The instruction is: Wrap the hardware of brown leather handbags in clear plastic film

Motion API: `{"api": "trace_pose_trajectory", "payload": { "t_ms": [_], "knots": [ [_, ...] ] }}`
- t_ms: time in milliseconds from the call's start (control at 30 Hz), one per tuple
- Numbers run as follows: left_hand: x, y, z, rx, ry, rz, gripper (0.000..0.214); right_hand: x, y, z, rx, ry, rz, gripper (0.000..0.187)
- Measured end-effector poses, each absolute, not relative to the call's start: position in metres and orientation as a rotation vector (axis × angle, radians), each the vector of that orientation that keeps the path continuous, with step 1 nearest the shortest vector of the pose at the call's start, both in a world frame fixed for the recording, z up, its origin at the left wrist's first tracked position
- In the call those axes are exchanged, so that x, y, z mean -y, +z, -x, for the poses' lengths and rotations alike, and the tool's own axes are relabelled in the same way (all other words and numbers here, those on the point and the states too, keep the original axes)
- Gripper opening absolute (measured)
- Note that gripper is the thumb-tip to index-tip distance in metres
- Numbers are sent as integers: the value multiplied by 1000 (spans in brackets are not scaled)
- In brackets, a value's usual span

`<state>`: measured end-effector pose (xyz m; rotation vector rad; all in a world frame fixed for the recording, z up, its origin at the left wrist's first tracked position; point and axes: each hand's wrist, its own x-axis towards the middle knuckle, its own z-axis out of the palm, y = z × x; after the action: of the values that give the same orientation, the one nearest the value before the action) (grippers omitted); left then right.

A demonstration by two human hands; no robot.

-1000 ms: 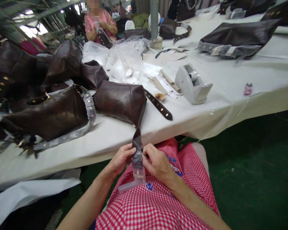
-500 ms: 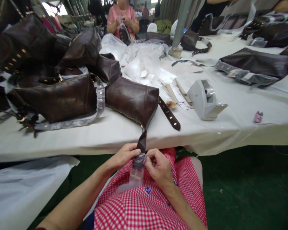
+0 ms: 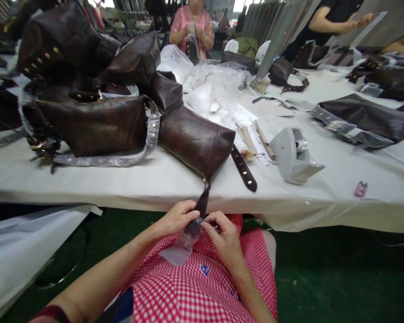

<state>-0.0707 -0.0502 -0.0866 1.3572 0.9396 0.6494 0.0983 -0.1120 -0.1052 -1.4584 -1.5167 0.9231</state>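
Observation:
A dark brown leather bag (image 3: 198, 139) lies at the table's front edge, and its strap (image 3: 204, 202) hangs down over my lap. My left hand (image 3: 182, 217) is closed round the strap, thumb on top. A clear plastic sleeve (image 3: 180, 251) covers the strap's lower end and reaches beyond it over the checked apron. At the sleeve's upper edge, my right hand (image 3: 222, 233) pinches with thumb and forefinger; the plastic there is too small to make out clearly. The bag's other strap end (image 3: 244, 169), with gold eyelets, rests on the table.
Several brown bags (image 3: 90, 130) are piled at left, some straps wrapped in plastic. A grey tape dispenser (image 3: 294, 154) stands right of centre, near cardboard strips (image 3: 264, 141) and crumpled plastic (image 3: 218, 89). Another bag (image 3: 370, 119) lies at right. Two people work across the white table (image 3: 323, 197).
The view has shifted, so the table things sit a little further right and lower. The plastic sleeve's lower end has swung left. Both hands stay at the strap.

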Motion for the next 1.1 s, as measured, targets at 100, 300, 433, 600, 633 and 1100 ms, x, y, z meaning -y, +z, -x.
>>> {"api": "trace_pose_trajectory", "payload": {
  "t_ms": [100,300,433,600,633,1100],
  "knots": [
    [49,-83,72,-938,665,-1494,16,112,-105,-98,1652,819,1443,16],
    [46,-79,76,-904,639,-1586,14,111,-108,-96,1903,664,1365,12],
    [40,-76,83,-842,541,-1565,19,109,-109,-94,1946,599,1299,13],
    [36,-77,86,-812,374,-1438,28,111,-111,-87,1754,737,1307,12],
    [37,-78,85,-823,374,-1402,29,112,-112,-86,1688,782,1322,12],
    [51,-91,75,-875,535,-1161,30,112,-111,-86,903,1363,1099,26]
  ]
}}
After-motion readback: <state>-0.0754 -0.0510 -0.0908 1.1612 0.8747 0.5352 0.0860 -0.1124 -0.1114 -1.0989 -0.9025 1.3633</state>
